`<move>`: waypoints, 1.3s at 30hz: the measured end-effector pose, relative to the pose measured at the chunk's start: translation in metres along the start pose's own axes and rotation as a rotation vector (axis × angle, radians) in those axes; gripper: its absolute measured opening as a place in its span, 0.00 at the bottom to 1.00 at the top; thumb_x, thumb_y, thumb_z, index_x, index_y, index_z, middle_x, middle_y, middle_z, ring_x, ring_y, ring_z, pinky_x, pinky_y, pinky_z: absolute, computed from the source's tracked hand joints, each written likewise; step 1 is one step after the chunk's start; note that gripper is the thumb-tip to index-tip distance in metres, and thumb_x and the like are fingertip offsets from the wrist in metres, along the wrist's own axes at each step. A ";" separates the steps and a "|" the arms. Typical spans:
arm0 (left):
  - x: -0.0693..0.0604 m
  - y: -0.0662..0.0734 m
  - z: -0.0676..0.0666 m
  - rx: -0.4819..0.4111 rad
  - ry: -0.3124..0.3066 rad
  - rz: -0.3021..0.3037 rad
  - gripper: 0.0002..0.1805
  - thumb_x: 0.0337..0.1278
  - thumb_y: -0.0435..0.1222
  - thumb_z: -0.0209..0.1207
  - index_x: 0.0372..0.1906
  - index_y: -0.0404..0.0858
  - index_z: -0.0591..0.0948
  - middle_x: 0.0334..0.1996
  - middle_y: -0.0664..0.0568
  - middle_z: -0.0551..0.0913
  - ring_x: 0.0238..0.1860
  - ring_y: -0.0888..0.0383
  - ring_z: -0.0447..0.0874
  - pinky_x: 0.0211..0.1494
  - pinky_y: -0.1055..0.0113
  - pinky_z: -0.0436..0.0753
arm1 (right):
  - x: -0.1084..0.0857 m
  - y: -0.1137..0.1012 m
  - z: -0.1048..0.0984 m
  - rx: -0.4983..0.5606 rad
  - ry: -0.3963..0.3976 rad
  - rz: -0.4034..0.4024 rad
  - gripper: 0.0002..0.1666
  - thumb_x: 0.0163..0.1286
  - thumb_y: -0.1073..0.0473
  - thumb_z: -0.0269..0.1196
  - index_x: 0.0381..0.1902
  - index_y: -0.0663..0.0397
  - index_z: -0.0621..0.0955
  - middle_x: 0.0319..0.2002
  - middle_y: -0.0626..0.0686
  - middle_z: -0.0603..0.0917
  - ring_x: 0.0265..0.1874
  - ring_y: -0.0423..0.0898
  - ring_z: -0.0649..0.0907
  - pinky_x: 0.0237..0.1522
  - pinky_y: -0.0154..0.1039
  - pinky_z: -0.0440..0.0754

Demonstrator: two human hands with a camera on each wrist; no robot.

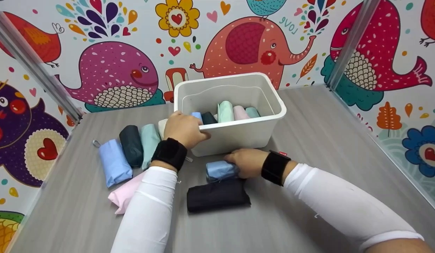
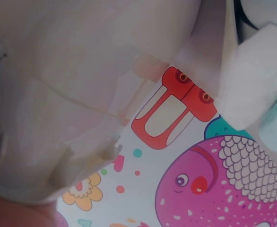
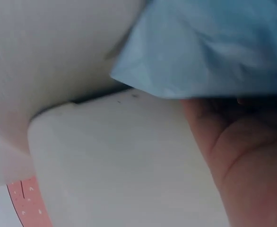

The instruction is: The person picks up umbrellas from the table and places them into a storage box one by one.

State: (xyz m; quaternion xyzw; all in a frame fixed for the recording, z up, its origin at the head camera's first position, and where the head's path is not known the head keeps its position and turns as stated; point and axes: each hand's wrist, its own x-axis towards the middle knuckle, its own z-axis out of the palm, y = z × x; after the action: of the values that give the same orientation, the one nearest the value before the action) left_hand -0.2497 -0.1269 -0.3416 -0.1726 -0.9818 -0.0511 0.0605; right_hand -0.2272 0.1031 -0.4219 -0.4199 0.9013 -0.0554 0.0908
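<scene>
A white plastic bin [image 1: 235,135] stands tilted near the back wall, with several coloured fabric rolls inside, one of them mint green [image 1: 225,111]. My left hand [image 1: 185,129] grips its near-left rim. Just in front of the bin, my right hand [image 1: 248,162] holds the right end of a blue fabric roll [image 1: 219,170], which looks like a folded umbrella in a sleeve. In the right wrist view the blue cloth [image 3: 200,52] covers most of the fingers. A black fabric roll [image 1: 217,196] lies closer to me, right beside the blue one.
Left of the bin lie a periwinkle roll [image 1: 114,162] with a loop, a dark green roll [image 1: 131,146], a pale green roll [image 1: 150,142] and a pink roll [image 1: 127,192], partly behind my left sleeve. Printed walls [image 1: 189,52] with metal corner posts enclose the grey table [image 1: 308,126].
</scene>
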 end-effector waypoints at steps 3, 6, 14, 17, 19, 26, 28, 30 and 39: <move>0.001 0.000 0.000 0.004 -0.002 -0.002 0.22 0.59 0.57 0.70 0.33 0.42 0.92 0.21 0.51 0.86 0.39 0.51 0.86 0.65 0.53 0.73 | 0.001 0.001 0.003 0.006 -0.007 0.016 0.26 0.55 0.67 0.73 0.54 0.52 0.82 0.45 0.54 0.88 0.46 0.53 0.87 0.53 0.50 0.85; 0.001 0.000 0.000 0.008 -0.002 0.000 0.22 0.59 0.57 0.70 0.33 0.42 0.91 0.21 0.51 0.86 0.39 0.51 0.86 0.65 0.53 0.74 | 0.002 0.001 0.004 0.007 -0.016 0.036 0.27 0.56 0.66 0.73 0.55 0.53 0.82 0.47 0.55 0.88 0.47 0.53 0.87 0.54 0.51 0.84; 0.000 0.000 0.000 0.005 0.006 0.008 0.21 0.60 0.57 0.69 0.34 0.42 0.92 0.22 0.51 0.87 0.40 0.50 0.86 0.65 0.52 0.73 | 0.000 0.002 0.008 -0.006 -0.011 0.051 0.30 0.57 0.65 0.75 0.58 0.53 0.81 0.48 0.54 0.86 0.47 0.51 0.86 0.53 0.50 0.85; 0.001 0.000 0.000 0.007 0.001 0.003 0.21 0.60 0.57 0.69 0.34 0.42 0.92 0.22 0.51 0.86 0.40 0.51 0.86 0.65 0.52 0.73 | -0.002 0.002 0.007 -0.012 0.001 0.044 0.31 0.58 0.65 0.74 0.60 0.54 0.80 0.50 0.54 0.85 0.48 0.52 0.86 0.54 0.50 0.85; 0.001 0.000 0.000 0.010 0.002 0.002 0.21 0.60 0.57 0.69 0.34 0.42 0.91 0.22 0.51 0.86 0.39 0.51 0.86 0.66 0.52 0.74 | -0.003 0.002 0.006 -0.012 0.009 0.036 0.32 0.57 0.65 0.75 0.61 0.55 0.80 0.50 0.55 0.85 0.48 0.52 0.86 0.54 0.50 0.85; 0.000 -0.001 0.003 0.010 0.009 0.003 0.22 0.59 0.57 0.70 0.32 0.41 0.91 0.21 0.51 0.87 0.39 0.51 0.87 0.63 0.52 0.75 | -0.007 0.002 0.000 0.024 0.027 0.012 0.37 0.55 0.65 0.75 0.64 0.57 0.78 0.53 0.55 0.85 0.50 0.51 0.85 0.56 0.49 0.84; 0.001 -0.001 0.003 0.008 0.012 0.002 0.22 0.59 0.57 0.70 0.31 0.41 0.91 0.21 0.51 0.86 0.39 0.51 0.87 0.63 0.52 0.74 | -0.007 0.002 -0.001 0.038 0.039 0.006 0.38 0.55 0.64 0.75 0.65 0.57 0.78 0.54 0.55 0.85 0.50 0.51 0.85 0.57 0.49 0.83; 0.001 -0.002 0.004 0.003 0.012 0.001 0.22 0.59 0.57 0.70 0.31 0.41 0.91 0.21 0.51 0.86 0.39 0.51 0.86 0.63 0.52 0.74 | -0.006 0.003 -0.002 0.049 0.058 -0.002 0.38 0.54 0.64 0.75 0.65 0.57 0.77 0.54 0.55 0.84 0.50 0.51 0.85 0.57 0.49 0.83; 0.000 0.000 0.002 -0.004 0.002 -0.008 0.22 0.60 0.57 0.70 0.32 0.40 0.91 0.20 0.51 0.85 0.39 0.51 0.86 0.63 0.52 0.74 | -0.008 0.005 -0.006 0.071 0.123 -0.037 0.39 0.53 0.62 0.73 0.65 0.60 0.76 0.53 0.56 0.84 0.49 0.51 0.84 0.56 0.49 0.83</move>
State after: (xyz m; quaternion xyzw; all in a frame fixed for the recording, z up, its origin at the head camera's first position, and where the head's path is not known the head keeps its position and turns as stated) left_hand -0.2500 -0.1266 -0.3432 -0.1685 -0.9824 -0.0536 0.0609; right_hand -0.2272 0.1120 -0.4163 -0.4286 0.8948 -0.1146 0.0492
